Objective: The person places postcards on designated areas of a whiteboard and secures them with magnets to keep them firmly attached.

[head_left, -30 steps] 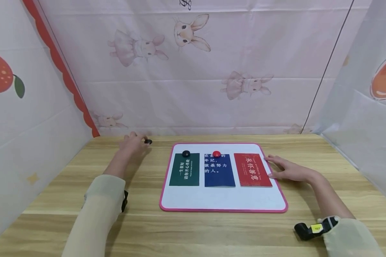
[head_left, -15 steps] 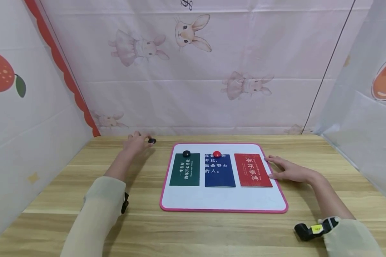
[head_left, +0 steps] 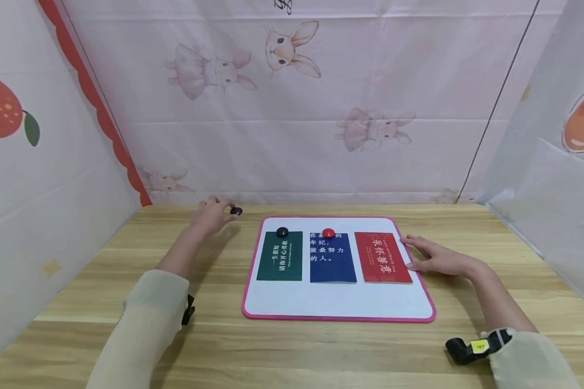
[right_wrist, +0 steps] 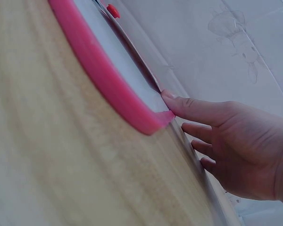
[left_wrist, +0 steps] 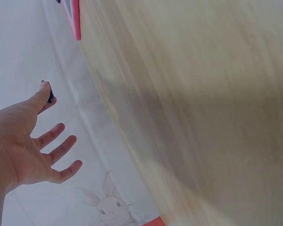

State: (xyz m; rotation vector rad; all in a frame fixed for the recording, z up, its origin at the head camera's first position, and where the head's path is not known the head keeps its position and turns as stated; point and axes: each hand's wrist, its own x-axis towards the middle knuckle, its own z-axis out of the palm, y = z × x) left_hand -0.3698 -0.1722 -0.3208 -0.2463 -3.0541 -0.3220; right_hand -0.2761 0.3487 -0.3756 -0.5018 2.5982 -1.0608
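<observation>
My left hand (head_left: 209, 216) pinches a round black magnet (head_left: 236, 211) between thumb and forefinger, raised over the table left of the whiteboard (head_left: 340, 301). Its other fingers spread away from the magnet (left_wrist: 50, 96) in the left wrist view. On the pink-rimmed board lie a green card (head_left: 279, 262), a blue card (head_left: 333, 270) and a red card (head_left: 383, 257). A black magnet (head_left: 282, 232) sits on the green card's top edge, a red magnet (head_left: 328, 233) on the blue one's. My right hand (head_left: 438, 256) rests at the board's right rim, thumb touching by the red card's edge.
A wood-grain table (head_left: 321, 354) carries the board. Behind it hangs a pale curtain (head_left: 292, 162) printed with rabbits, and similar sheets close off both sides. Black wrist cameras are strapped over both sleeves (head_left: 530, 356).
My left hand has moved a little to the right and slightly up, carrying the black magnet towards the board. The right hand, the board and the cards stay in place.
</observation>
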